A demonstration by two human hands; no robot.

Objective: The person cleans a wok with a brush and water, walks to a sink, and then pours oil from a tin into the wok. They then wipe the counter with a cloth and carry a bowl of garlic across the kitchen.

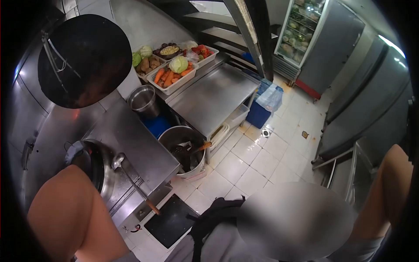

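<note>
Stainless steel fills most of what I see from the head camera: a long steel tabletop (214, 96) runs away from me, and a steel cooking station (131, 139) sits at my left.

My left arm (70, 214) comes up bare from the lower left, and its upper part hides the hand, so I cannot tell whether those fingers are spread or closed. My right arm (388, 192) rises at the far right edge with the hand out of frame.

Nearest my left arm is a dark round wok (94, 163) set in the station, a white cloth wrapped at its handle. Just beside it lies a long steel ladle with a wooden handle end (131, 177), its bowl resting at the wok rim and the shaft slanting toward me. I judge the ladle stiff and fairly light, possibly greasy along the metal; the wooden end is the place to grip. The wok looks heavy and likely hot, best taken at the cloth-wrapped handle.

A large black round lid (85, 61) hangs on the wall. Farther off, white baskets of carrots and cabbage (172, 74) stand on the tabletop, a steel pot (143, 100) sits below them, and a grey bucket holding utensils (183, 148) stands on the tiled floor (253, 161).
</note>
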